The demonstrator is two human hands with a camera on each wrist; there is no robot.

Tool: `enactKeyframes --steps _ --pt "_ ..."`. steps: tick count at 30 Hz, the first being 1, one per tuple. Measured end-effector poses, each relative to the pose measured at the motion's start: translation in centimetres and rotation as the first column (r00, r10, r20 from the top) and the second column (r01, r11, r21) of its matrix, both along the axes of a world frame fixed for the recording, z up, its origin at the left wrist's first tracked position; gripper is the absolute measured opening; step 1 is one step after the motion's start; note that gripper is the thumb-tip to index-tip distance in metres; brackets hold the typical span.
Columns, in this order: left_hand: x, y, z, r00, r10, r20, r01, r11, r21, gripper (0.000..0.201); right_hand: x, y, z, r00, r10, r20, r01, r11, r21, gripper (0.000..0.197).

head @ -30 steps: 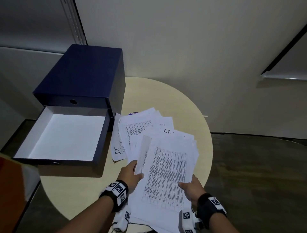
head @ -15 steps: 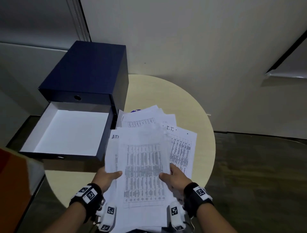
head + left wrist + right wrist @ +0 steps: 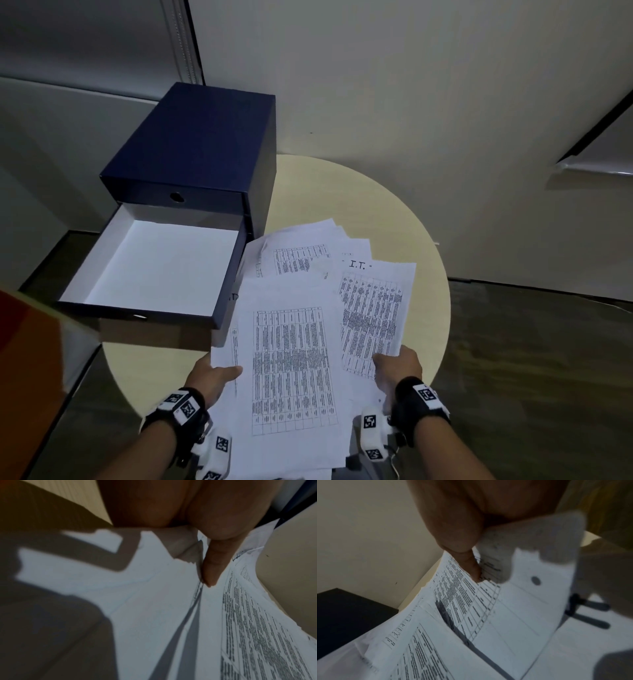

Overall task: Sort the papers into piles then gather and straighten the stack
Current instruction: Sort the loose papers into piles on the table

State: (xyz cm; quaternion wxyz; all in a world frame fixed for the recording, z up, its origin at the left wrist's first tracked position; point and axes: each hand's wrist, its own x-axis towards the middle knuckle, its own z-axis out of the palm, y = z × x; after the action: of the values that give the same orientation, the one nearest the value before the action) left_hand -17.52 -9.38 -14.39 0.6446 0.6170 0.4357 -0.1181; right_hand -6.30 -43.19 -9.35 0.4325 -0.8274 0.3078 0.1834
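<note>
**Papers held in both hands**

At left the box (image 3: 191,144) stands on the table (image 3: 394,205), its drawer (image 3: 150,270) pulled out. My left hand (image 3: 214,375) pinches the front sheet (image 3: 291,359); my right hand (image 3: 399,368) pinches another sheet (image 3: 371,308). More papers (image 3: 298,253) fan out above the table behind them.

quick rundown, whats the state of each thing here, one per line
lower drawer: pulled open, nothing in it
upper drawer: closed
papers: fanned out unevenly, not squared
front sheaf: held, thumb on top
right sheaf: pinched at its near edge
left hand: grips front sheaf
right hand: pinches right sheaf
</note>
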Motion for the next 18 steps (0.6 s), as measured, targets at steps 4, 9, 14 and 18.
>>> enactKeyframes --steps 4,9,14,18 --pt "0.3 -0.4 -0.4 0.999 -0.020 0.024 0.020 1.000 -0.003 0.034 -0.1 -0.4 1.7 0.993 -0.021 0.114 0.024 0.999 -0.028 0.017" --pt "1.1 -2.0 -0.5 0.996 -0.029 0.085 0.027 0.999 0.027 0.035 0.5 -3.7 3.6 0.962 -0.198 0.187 0.192 0.980 0.049 0.034" --pt "1.6 -2.1 -0.3 0.996 -0.056 0.076 0.049 0.995 0.085 0.030 2.6 -7.4 7.8 0.869 -0.375 0.323 0.349 0.927 0.138 0.038" --pt "1.6 -2.0 -0.1 0.994 -0.082 0.072 0.075 0.992 0.097 0.028 4.2 -8.6 10.3 0.794 -0.456 0.403 0.344 0.883 0.320 0.048"
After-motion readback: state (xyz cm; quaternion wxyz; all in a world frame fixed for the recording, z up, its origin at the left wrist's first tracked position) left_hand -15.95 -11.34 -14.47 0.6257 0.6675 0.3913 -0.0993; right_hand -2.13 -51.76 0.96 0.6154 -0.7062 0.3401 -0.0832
